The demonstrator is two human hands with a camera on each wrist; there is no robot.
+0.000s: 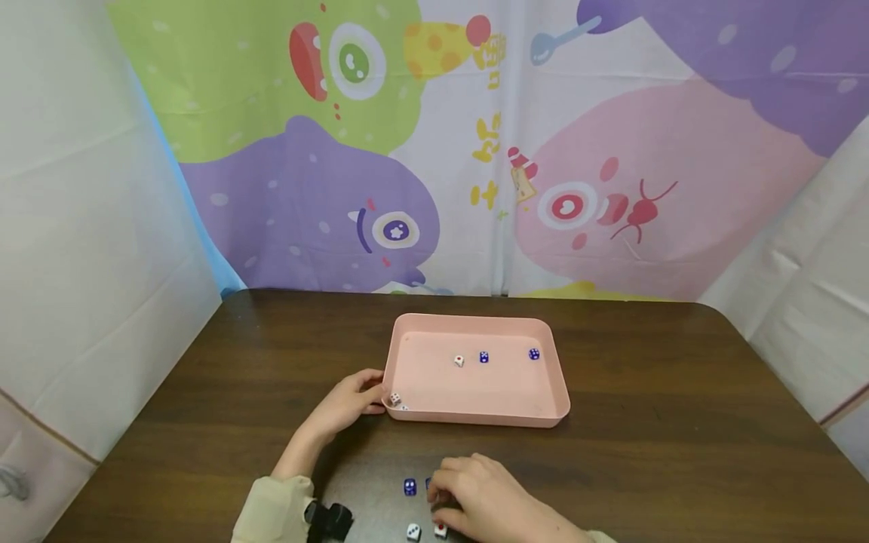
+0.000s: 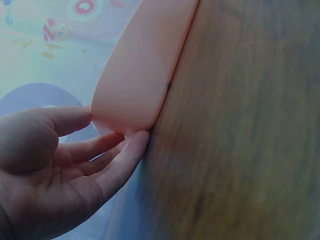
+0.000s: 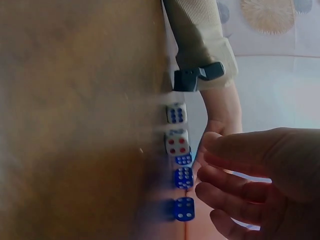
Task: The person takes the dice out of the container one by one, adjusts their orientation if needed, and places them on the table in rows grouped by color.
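Note:
At the left end of the pink tray (image 1: 475,418), my left hand (image 1: 346,403) holds the end wall. In the left wrist view its thumb meets the rim and the other fingers touch the wall lower down, near the tabletop. My right hand (image 1: 485,498) hovers over loose dice on the table, fingers loosely bent with nothing between them. Near it are a blue die (image 1: 410,486), a partly covered blue die (image 1: 428,483), a white die (image 1: 413,532) and another white die (image 1: 440,531). The right wrist view shows several dice beside the fingertips, including a nearer blue die (image 3: 184,209).
Inside the tray lie a white die (image 1: 459,361), a blue die (image 1: 484,357) and another blue die (image 1: 534,354), plus white dice (image 1: 396,398) in the near left corner. The brown table (image 1: 679,422) ends at a cartoon-printed curtain (image 1: 475,226). A black wrist device (image 1: 329,520) sits by the left sleeve.

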